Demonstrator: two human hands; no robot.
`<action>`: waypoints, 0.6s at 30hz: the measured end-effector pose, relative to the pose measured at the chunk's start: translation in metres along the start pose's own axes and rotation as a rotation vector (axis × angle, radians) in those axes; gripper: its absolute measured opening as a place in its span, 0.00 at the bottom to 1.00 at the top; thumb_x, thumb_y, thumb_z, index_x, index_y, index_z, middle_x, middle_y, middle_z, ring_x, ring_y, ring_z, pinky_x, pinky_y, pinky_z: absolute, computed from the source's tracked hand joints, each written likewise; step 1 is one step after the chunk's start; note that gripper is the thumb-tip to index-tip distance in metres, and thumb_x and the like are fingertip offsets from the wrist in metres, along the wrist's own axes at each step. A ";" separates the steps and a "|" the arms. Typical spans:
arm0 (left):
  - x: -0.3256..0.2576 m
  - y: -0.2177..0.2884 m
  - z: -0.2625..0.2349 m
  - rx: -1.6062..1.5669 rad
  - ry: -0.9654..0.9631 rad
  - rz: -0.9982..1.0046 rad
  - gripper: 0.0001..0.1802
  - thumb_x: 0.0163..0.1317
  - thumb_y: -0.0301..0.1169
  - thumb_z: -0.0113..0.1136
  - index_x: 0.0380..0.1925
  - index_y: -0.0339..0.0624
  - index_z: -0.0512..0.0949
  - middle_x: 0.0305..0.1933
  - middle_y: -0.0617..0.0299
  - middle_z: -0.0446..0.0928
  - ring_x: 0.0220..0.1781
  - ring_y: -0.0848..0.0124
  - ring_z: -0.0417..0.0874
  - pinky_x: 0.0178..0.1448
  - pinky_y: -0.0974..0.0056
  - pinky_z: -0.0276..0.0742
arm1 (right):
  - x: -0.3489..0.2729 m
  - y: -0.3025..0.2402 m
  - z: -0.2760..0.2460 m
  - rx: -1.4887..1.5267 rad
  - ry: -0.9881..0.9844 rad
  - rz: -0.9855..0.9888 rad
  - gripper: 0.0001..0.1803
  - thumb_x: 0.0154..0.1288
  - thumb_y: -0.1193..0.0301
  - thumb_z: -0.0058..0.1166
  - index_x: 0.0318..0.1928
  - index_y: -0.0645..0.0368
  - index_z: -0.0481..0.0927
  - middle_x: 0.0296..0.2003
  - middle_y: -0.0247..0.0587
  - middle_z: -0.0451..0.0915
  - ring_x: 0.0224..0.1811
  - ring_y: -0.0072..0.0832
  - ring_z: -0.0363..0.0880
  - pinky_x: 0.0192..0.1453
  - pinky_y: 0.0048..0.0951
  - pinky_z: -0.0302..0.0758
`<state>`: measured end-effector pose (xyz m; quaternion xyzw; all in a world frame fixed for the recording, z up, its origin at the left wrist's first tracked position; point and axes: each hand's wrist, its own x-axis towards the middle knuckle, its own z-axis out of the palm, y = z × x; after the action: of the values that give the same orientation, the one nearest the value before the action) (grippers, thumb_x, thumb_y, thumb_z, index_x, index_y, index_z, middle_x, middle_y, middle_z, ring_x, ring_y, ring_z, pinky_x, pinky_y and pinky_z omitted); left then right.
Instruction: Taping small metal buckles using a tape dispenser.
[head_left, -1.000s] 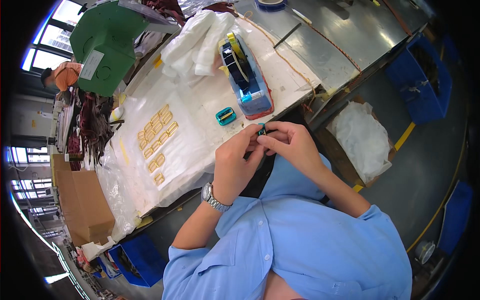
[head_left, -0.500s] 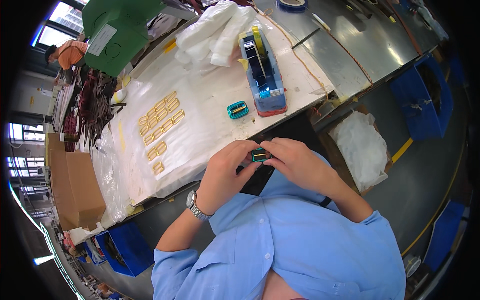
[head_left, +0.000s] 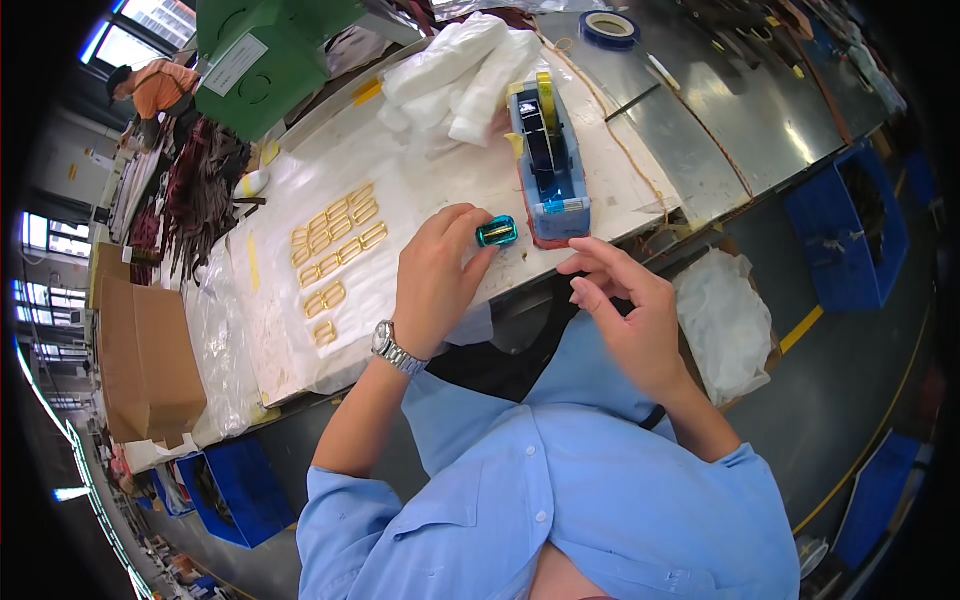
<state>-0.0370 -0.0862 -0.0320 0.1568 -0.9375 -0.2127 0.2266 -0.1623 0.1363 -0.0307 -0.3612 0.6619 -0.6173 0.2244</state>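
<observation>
Hovering by the table edge [head_left: 530, 264], right hand [head_left: 634, 308] gapes; left hand [head_left: 437, 268] pinches teal buckle [head_left: 499, 231].

The blue tape dispenser [head_left: 556, 198] blocks the way ahead of the right hand [head_left: 636, 315]; the turquoise buckle [head_left: 498, 231] stands between dispenser and left hand [head_left: 435, 272]. Between gold slide buckles [head_left: 343, 251] and white sheeting [head_left: 455, 72] a hand could pass, clearance hard to judge.

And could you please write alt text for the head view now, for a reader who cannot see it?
A person's left hand is at a teal buckle on a white table; the right hand, open, is near a blue tape dispenser. Gold buckles lie in rows further left.
</observation>
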 end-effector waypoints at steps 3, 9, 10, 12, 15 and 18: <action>0.002 -0.005 0.005 0.003 -0.013 -0.018 0.17 0.64 0.25 0.74 0.53 0.39 0.85 0.56 0.53 0.87 0.53 0.52 0.90 0.58 0.56 0.85 | 0.001 0.000 -0.005 0.048 0.087 -0.004 0.20 0.78 0.81 0.59 0.67 0.65 0.83 0.50 0.41 0.92 0.42 0.22 0.89 0.51 0.26 0.86; 0.004 -0.005 0.009 -0.048 -0.038 -0.062 0.17 0.66 0.25 0.73 0.54 0.38 0.84 0.56 0.52 0.87 0.52 0.57 0.90 0.58 0.57 0.85 | 0.011 0.001 -0.009 0.072 0.126 -0.049 0.18 0.79 0.80 0.59 0.66 0.66 0.83 0.49 0.42 0.92 0.41 0.21 0.88 0.50 0.25 0.85; 0.004 -0.005 0.010 -0.047 -0.036 -0.065 0.17 0.66 0.25 0.73 0.54 0.38 0.84 0.56 0.52 0.87 0.52 0.58 0.90 0.59 0.58 0.85 | 0.012 0.000 -0.008 0.070 0.123 -0.053 0.17 0.80 0.78 0.59 0.65 0.65 0.84 0.50 0.41 0.92 0.42 0.20 0.87 0.49 0.23 0.84; 0.002 -0.005 0.009 -0.024 -0.040 -0.054 0.18 0.66 0.26 0.73 0.55 0.38 0.84 0.56 0.52 0.87 0.53 0.57 0.90 0.59 0.57 0.85 | 0.015 0.000 -0.009 0.069 0.124 -0.055 0.17 0.81 0.76 0.59 0.65 0.65 0.84 0.51 0.40 0.91 0.43 0.19 0.85 0.49 0.22 0.83; 0.001 -0.005 0.011 0.041 -0.010 -0.003 0.19 0.66 0.27 0.73 0.57 0.38 0.84 0.58 0.51 0.87 0.54 0.54 0.90 0.61 0.55 0.84 | 0.020 0.001 -0.010 -0.003 0.155 -0.152 0.17 0.81 0.76 0.58 0.65 0.65 0.84 0.52 0.41 0.91 0.45 0.20 0.86 0.53 0.23 0.83; 0.003 -0.001 0.012 0.098 0.008 0.034 0.19 0.67 0.28 0.73 0.57 0.38 0.84 0.58 0.50 0.87 0.54 0.52 0.89 0.61 0.53 0.84 | 0.022 0.001 -0.011 0.007 0.150 -0.126 0.16 0.81 0.77 0.58 0.64 0.65 0.85 0.52 0.41 0.92 0.46 0.20 0.86 0.56 0.25 0.82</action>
<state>-0.0453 -0.0843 -0.0416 0.1525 -0.9484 -0.1619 0.2259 -0.1845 0.1270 -0.0269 -0.3540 0.6506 -0.6579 0.1360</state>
